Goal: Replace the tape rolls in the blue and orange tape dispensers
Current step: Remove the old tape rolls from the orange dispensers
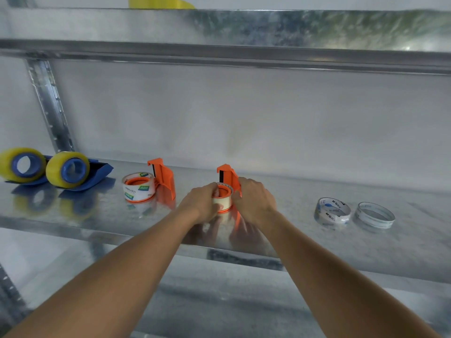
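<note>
Two orange tape dispensers stand on the metal shelf (73, 230). The middle one (228, 178) carries a pale tape roll (220, 200); my left hand (203, 203) grips the roll from the left and my right hand (253, 200) holds the dispenser body from the right. The other orange dispenser (163, 178) stands further left with a white printed roll (138, 187) on its hub. Two blue dispensers (97, 175) lie at the far left, each with a yellow roll, the outer roll (22, 164) and the inner roll (67, 169).
Two thin, nearly spent rolls lie loose at the right: one with printed core (333, 211) and a clear ring (375, 214). An upper shelf beam (219, 54) runs overhead with something yellow (161, 2) on it. A perforated upright post (50, 106) stands at the left.
</note>
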